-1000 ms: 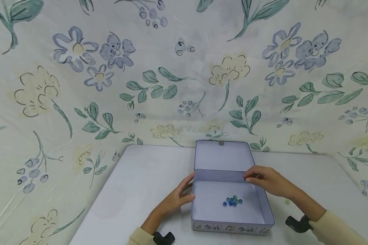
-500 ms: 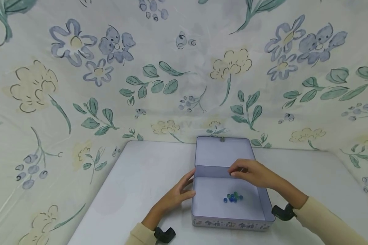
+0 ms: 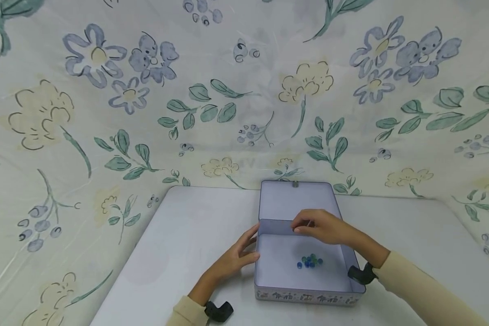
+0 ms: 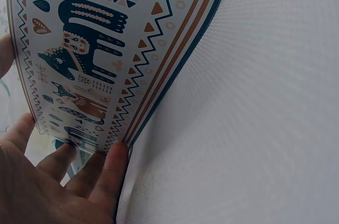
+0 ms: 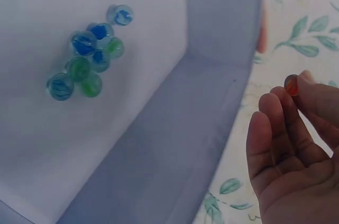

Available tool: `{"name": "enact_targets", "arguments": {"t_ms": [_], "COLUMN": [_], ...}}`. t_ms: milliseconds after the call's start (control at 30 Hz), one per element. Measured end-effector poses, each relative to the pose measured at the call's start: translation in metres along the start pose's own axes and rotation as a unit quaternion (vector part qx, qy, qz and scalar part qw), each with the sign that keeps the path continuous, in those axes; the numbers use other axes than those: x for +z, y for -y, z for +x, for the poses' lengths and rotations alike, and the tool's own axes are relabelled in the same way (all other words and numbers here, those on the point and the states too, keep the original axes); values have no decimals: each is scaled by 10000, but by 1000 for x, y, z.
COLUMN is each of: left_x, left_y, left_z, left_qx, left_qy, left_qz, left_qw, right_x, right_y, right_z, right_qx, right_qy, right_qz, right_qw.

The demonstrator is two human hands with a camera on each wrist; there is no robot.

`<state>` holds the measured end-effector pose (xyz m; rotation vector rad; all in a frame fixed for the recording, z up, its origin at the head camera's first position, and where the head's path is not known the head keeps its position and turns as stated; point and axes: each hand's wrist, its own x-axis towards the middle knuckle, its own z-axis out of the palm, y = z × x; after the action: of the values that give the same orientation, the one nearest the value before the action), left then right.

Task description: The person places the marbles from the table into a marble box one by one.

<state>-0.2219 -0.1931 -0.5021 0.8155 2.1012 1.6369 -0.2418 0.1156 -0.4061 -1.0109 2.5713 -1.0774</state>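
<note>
A lavender tin box (image 3: 285,295) with its hinged lid (image 3: 297,199) laid back stands on the table. On its floor lies a loose cluster of blue and green glass marbles (image 5: 83,43). My right hand (image 3: 322,226) is above the back part of the box, pinching a red-orange marble (image 5: 292,85) between thumb and fingertips. My left hand (image 3: 232,261) rests against the box's left side. Its fingers (image 4: 108,173) lie spread along the printed outer wall (image 4: 79,60), which carries blue and orange animal figures, and its thumb is at the near part of that side.
The white table (image 3: 199,222) extends to both sides of the box. Behind it hangs a floral cloth (image 3: 244,104). A black wrist camera (image 3: 361,273) on my right arm overlaps the box's right wall in the head view.
My right hand has moved left from the box's back right corner, carrying the marble over the box. A yellow-green marble on the table at right has gone out of sight. My left hand keeps its place.
</note>
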Motion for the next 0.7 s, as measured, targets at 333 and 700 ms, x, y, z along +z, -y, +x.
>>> {"name": "enact_targets", "arguments": {"t_ms": [333, 700], "left_x": [1, 2], "left_y": [-1, -3], "left_z": [-1, 0], "left_qx": [-103, -130], "left_qy": [-9, -55], "left_qz": [-82, -59], "left_qw": [9999, 9999], "right_x": [17, 31], "right_y": [-10, -19], "right_z": [9, 18], "right_qx": [101, 264], "right_qy": [316, 551], "right_qz": [-70, -316], "right_qw": [9994, 9976]}}
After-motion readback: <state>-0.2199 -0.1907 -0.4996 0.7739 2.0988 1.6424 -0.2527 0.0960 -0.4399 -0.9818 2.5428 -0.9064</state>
